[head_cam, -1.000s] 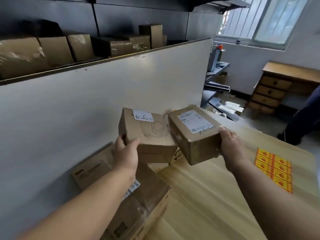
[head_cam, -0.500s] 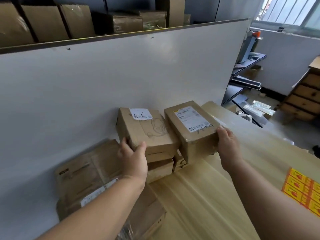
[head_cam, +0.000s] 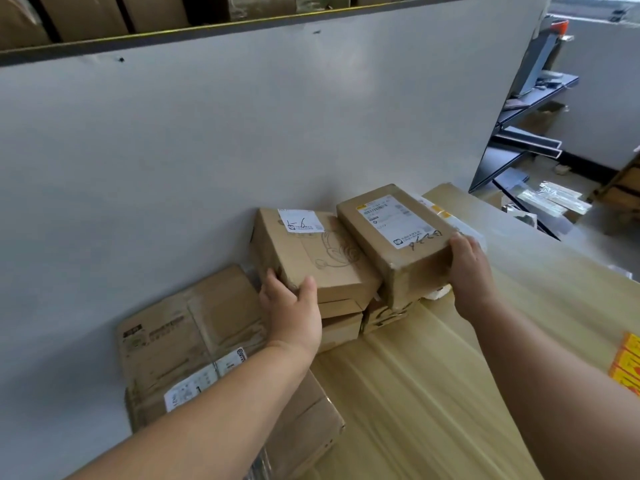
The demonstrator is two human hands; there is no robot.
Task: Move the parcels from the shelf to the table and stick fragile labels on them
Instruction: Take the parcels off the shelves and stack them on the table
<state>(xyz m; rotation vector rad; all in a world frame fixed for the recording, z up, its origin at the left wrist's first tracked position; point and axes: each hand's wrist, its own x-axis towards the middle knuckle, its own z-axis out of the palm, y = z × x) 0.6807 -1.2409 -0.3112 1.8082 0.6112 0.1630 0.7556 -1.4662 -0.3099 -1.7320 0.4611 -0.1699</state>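
Observation:
My left hand (head_cam: 291, 306) grips the near corner of a flat brown parcel (head_cam: 311, 258) with a handwritten white sticker, which lies on top of smaller boxes against the white wall panel. Beside it, my right hand (head_cam: 467, 268) holds the near end of a second brown parcel (head_cam: 394, 240) with a printed shipping label; this one rests tilted on other small boxes (head_cam: 381, 317). Both stand on the pale wooden table (head_cam: 415, 393). A sheet of orange-yellow fragile labels (head_cam: 627, 368) lies at the table's right edge.
A large flat carton (head_cam: 194, 355) with a white label lies at the table's left under my left forearm. More brown parcels sit on the shelf (head_cam: 86, 15) above the white panel (head_cam: 242, 133). Dark shelving and clutter stand on the floor to the right (head_cam: 530, 140).
Both parcels came down from mid-air onto the stack of small boxes by the panel. My hands followed them forward and still grip them; the view tilted downward.

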